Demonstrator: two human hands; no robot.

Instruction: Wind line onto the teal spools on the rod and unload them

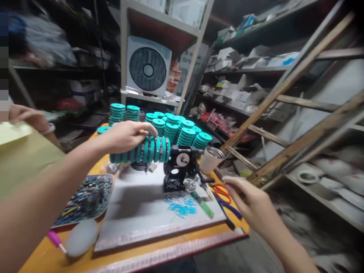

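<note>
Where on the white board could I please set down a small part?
The white board is bare between the pale disc and the blue bits; it's crowded around the black device and green-handled tool.

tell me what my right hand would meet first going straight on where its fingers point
Probably the black crank handle, just past the fingertips of the right hand. Depth is unclear in this single view, so the hand could pass above it towards the pale cup.
</note>
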